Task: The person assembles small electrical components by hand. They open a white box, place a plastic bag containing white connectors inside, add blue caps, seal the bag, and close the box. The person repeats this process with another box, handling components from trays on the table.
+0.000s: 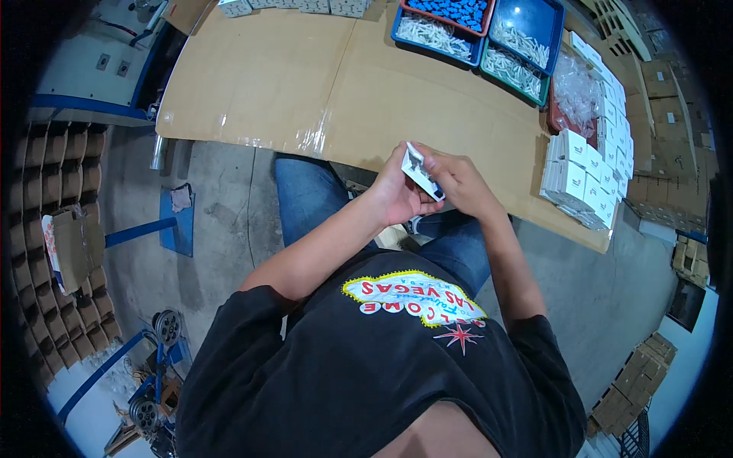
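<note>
Box [418, 174] in left hand [392, 189] and right hand [464, 185], by the near edge of the brown table [259, 91]

Small and white, with dark bits on the face turned up, too little to make out. Tipped, with the far end to the left and the near end to the right. Held from the left and from below in the left hand, curled snug around it. Held from the right too, in the right hand, bent narrow, with a thumb on top. Under both hands, legs in blue jeans [309, 191].

On the far middle of the table, a red tray [481, 33] of blue bits [450, 9], on top of a blue tray [431, 55] with white bits [435, 37]. Just to the right, another blue tray [527, 19], and by its near side a green tray [510, 88], both with white bits too. Farther right, clear plastic bags [574, 84]. Next to those, lots of white boxes [584, 179] in stacks, down to the near right corner. At the far left, more pale boxes [336, 6] in a row. Off to the left, past the table, brown cardboard dividers [57, 168] and a blue metal stand [179, 229] on the grey floor [221, 198].
</note>
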`<state>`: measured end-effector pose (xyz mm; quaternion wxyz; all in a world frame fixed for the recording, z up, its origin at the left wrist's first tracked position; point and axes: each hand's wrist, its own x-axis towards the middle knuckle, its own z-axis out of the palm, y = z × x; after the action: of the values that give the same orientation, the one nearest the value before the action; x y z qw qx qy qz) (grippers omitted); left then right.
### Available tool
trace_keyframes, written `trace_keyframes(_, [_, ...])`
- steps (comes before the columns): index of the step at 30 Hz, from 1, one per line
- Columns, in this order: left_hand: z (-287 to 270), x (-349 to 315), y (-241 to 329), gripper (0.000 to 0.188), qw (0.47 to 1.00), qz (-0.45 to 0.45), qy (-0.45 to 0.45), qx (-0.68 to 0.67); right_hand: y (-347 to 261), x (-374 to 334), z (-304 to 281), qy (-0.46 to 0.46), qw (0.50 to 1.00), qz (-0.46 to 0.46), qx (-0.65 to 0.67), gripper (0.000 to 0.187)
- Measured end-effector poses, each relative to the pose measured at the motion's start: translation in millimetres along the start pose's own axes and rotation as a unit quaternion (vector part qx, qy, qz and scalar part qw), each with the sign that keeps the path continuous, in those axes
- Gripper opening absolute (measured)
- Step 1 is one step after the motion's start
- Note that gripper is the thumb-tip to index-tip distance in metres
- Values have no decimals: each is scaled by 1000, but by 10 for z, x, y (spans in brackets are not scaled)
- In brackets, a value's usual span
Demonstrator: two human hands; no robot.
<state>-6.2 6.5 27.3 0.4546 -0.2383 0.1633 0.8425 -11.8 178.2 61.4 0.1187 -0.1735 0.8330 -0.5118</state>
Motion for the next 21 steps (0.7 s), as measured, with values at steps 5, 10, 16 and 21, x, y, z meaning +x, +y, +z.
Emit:
trace_keyframes(5, [-75,22,-11,59,998,-12,-31,-46,156,18,-115,-85,978,165,94,49])
trace_keyframes(10, [-116,44,27,55,996,-13,-74,-45,58,9,-108,-64,983,132,109,49])
trace_keyframes(16, [-102,29,46,55,999,9,-44,-24,19,-27,-27,-59,989,104,89,46])
trace_keyframes(21, [-2,-65,33,59,999,31,-2,40,-24,-99,77,-27,994,48,97,48])
